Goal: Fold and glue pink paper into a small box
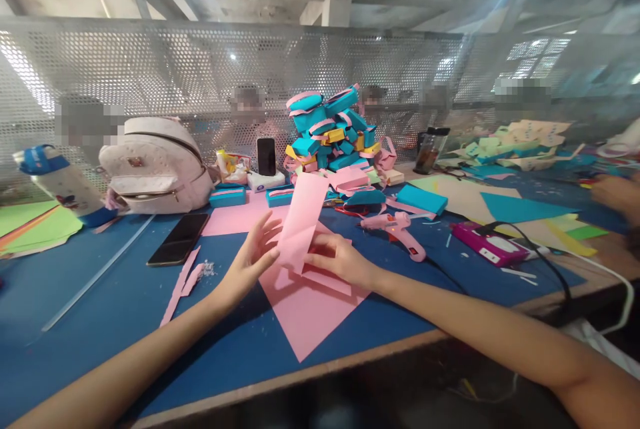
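Observation:
A folded strip of pink paper (306,205) stands tilted upright in front of me. My right hand (345,259) pinches its lower right edge between thumb and fingers. At the strip's left side is my left hand (255,252), fingers apart and curved towards it; whether a fingertip touches the paper I cannot tell. Beneath both hands a pink paper sheet (303,332) lies with one corner pointing at me. Another folded pink piece (327,279) rests partly under my right hand. A pink glue gun (397,229) lies to the right of that hand.
Behind stands a tall pile of blue and pink paper boxes (333,129). A backpack (155,169), a bottle (65,182) and a phone (179,239) are on the left. A purple power strip (493,245) with cables sits right. Another person's hand (617,199) shows far right.

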